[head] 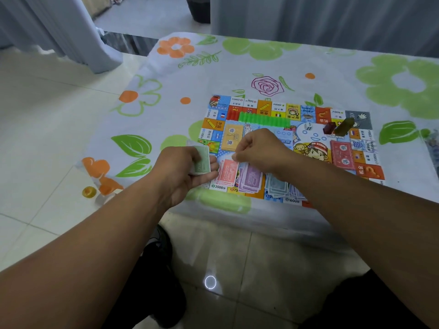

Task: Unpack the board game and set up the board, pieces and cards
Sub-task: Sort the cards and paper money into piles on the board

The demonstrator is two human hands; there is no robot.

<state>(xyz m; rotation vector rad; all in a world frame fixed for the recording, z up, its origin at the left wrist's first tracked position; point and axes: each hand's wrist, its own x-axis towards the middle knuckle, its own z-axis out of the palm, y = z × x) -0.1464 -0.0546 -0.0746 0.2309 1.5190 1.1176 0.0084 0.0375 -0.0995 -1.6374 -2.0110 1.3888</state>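
Observation:
The colourful game board point(266, 108) lies flat on the table. My left hand point(183, 172) grips a stack of green paper money point(202, 162) at the board's near left corner. My right hand point(259, 148) hovers over the board with fingertips pinched together above the red banknote pile point(226, 173); what it pinches is too small to tell. Beside that pile lie purple banknotes point(251, 178) and bluish ones point(276, 188). An orange card deck point(231, 136) and a red card deck point(341, 151) sit on the board. A green row of houses point(263, 119) lies along the far side. Dark red and olive pieces point(337, 127) stand at the far right.
The table point(237, 60) has a floral plastic cover with green and orange flowers. A small yellow object point(89, 192) lies at the table's near left corner. Pale floor tiles point(35, 110) spread to the left, and curtains point(308, 17) hang behind the table.

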